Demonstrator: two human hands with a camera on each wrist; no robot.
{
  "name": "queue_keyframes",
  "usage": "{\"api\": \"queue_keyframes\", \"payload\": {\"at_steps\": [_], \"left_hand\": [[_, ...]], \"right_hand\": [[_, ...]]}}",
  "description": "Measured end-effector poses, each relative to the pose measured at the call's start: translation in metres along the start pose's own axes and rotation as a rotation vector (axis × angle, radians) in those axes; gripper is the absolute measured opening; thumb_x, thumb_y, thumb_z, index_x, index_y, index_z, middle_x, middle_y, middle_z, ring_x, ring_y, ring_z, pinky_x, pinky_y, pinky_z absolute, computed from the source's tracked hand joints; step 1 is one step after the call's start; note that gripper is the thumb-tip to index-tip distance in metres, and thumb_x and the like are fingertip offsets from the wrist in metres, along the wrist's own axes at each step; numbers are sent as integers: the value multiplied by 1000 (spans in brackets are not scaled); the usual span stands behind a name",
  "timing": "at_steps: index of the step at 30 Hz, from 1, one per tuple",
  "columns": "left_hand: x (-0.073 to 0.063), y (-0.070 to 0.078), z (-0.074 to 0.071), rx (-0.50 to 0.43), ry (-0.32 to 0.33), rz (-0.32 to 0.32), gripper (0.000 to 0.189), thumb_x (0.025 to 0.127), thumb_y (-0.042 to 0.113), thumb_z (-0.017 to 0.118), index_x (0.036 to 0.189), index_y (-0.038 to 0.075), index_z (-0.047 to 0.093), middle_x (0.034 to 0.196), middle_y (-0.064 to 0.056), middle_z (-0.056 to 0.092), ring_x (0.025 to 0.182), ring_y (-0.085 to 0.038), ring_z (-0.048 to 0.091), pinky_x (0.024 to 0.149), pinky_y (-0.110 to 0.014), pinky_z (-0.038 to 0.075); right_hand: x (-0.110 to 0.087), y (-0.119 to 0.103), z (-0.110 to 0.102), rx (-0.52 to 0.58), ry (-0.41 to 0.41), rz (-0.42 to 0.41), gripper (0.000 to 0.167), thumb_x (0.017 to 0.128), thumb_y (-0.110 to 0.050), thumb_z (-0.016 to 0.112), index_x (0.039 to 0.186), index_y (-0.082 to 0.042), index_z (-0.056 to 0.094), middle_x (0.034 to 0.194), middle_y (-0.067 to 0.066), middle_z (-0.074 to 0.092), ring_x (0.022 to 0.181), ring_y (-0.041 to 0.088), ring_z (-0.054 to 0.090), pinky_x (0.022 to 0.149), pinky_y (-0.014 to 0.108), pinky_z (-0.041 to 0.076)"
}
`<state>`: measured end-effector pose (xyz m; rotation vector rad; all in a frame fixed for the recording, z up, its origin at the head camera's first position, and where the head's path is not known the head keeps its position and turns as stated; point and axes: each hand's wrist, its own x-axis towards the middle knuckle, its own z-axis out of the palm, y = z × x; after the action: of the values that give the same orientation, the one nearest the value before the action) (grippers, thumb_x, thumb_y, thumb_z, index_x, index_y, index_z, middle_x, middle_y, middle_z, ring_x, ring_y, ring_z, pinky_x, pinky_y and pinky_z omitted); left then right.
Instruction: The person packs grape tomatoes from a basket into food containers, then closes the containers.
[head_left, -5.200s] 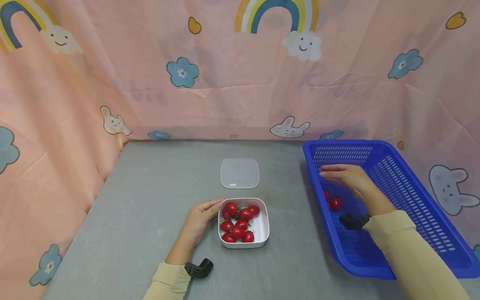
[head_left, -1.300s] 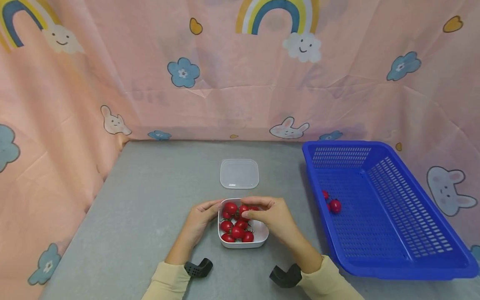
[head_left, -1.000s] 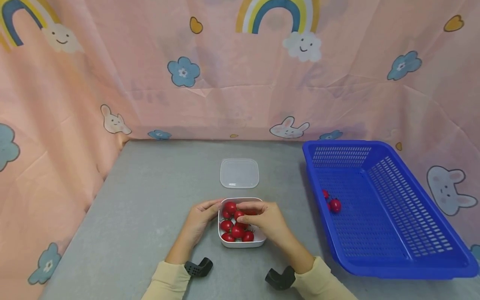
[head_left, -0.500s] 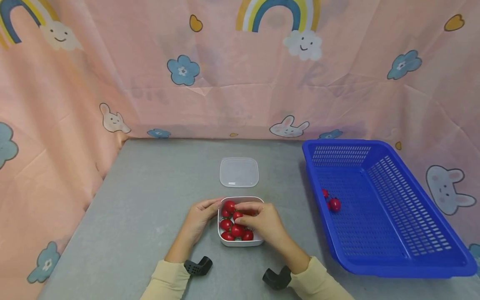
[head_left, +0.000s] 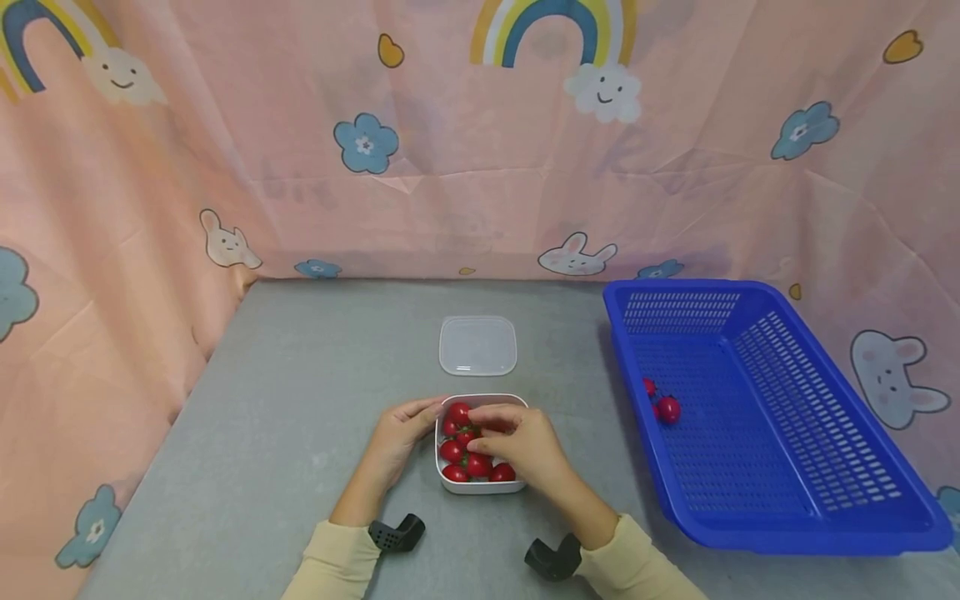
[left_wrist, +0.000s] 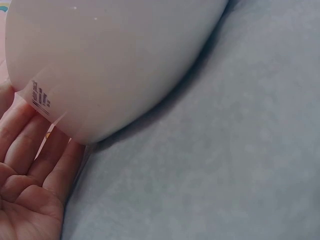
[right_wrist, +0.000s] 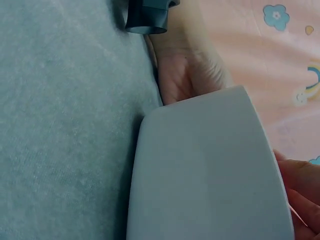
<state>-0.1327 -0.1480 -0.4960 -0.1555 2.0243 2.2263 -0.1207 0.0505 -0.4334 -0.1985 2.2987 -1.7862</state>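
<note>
A white plastic box [head_left: 486, 489] holds several red cherry tomatoes [head_left: 477, 465] with green stems, in the head view. My left hand [head_left: 394, 442] rests against the box's left wall. In the left wrist view its nearly straight fingers [left_wrist: 55, 150] lie along that wall, their tips partly hidden. Over the right half of the box, my right hand [head_left: 528, 448] reaches down among the tomatoes. Its thumb and index finger stand apart, with a tomato [head_left: 466, 437] just beyond their tips. That hand covers the box's right side; the right wrist view shows mostly the box's outer wall [right_wrist: 205, 165].
Behind the box a clear plastic lid [head_left: 477, 345] lies flat on the grey table [head_left: 330, 350]. To the right stands a blue perforated basket [head_left: 750, 533] with a few tomatoes [head_left: 668, 409] at its left wall. A pink patterned cloth [head_left: 465, 192] hangs behind.
My right hand came from the basket to the box with a tomato. In the last half second, the tomato by its fingertips shifted left and front tomatoes slid right. My left hand stayed put.
</note>
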Motion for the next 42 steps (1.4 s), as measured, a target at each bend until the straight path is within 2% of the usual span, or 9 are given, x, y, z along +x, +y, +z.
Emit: {"api": "queue_keyframes", "payload": {"at_steps": [7, 15, 21, 28, 29, 30, 36, 37, 42], "left_hand": [[-2, 1, 0, 6, 10, -19, 33, 96, 17, 64, 119, -6, 68, 118, -9, 73, 103, -3, 67, 93, -23, 54], [-2, 1, 0, -17, 7, -7, 34, 95, 15, 65, 119, -8, 67, 113, -5, 75, 100, -2, 68, 89, -20, 53], [-2, 1, -1, -22, 4, -8, 34, 94, 16, 66, 119, -7, 68, 115, -6, 75, 101, -2, 68, 88, -19, 54], [-1, 1, 0, -23, 15, -12, 33, 95, 14, 65, 118, -9, 67, 115, -7, 74, 99, -2, 68, 87, -19, 54], [-1, 1, 0, -24, 16, -11, 33, 95, 14, 64, 119, -10, 67, 114, -7, 74, 98, -2, 68, 87, -19, 54], [-1, 1, 0, -26, 15, -11, 33, 95, 13, 64, 119, -10, 66, 114, -7, 75, 98, -2, 68, 86, -19, 54], [-1, 0, 0, -27, 7, -10, 34, 95, 15, 64, 119, -10, 66, 116, -8, 74, 98, -1, 68, 87, -19, 54], [-1, 0, 0, -24, 8, -9, 34, 95, 15, 65, 119, -10, 66, 116, -8, 74, 98, -2, 68, 87, -19, 54], [-1, 0, -1, -14, 3, -7, 33, 95, 15, 65, 118, -8, 67, 114, -5, 75, 100, -2, 68, 87, -19, 54]], "right_hand": [[-2, -3, -7, -10, -21, 34, 28, 81, -8, 81, 108, -3, 76, 111, 14, 74, 97, 21, 70, 78, 23, 59], [-16, -32, -34, 3, -4, -18, 31, 83, -11, 80, 112, -1, 74, 113, 16, 74, 113, 22, 66, 103, 45, 50], [-31, -60, -62, 10, -3, -71, 35, 82, -13, 80, 114, 0, 72, 115, 17, 73, 107, 11, 69, 85, 24, 58], [-35, -81, -105, -146, 108, -91, 39, 85, -29, 79, 120, -10, 72, 116, 0, 75, 104, -3, 67, 86, 18, 55], [-35, -82, -112, -173, 123, -82, 40, 86, -33, 78, 121, -13, 72, 116, -5, 75, 105, -6, 65, 87, 16, 53], [-34, -83, -119, -193, 139, -74, 41, 86, -35, 78, 121, -14, 72, 114, -10, 75, 93, -8, 66, 79, 14, 53], [-25, -79, -161, -207, 176, -55, 44, 89, -37, 74, 124, -12, 70, 107, -21, 74, 90, -8, 68, 75, 11, 53], [-23, -77, -167, -213, 185, -46, 44, 89, -37, 73, 125, -12, 70, 107, -22, 73, 101, -7, 67, 84, 11, 52], [-18, -68, -196, -293, 218, 17, 47, 90, -42, 71, 128, -14, 68, 104, -29, 71, 105, -12, 62, 88, 11, 48]]}}
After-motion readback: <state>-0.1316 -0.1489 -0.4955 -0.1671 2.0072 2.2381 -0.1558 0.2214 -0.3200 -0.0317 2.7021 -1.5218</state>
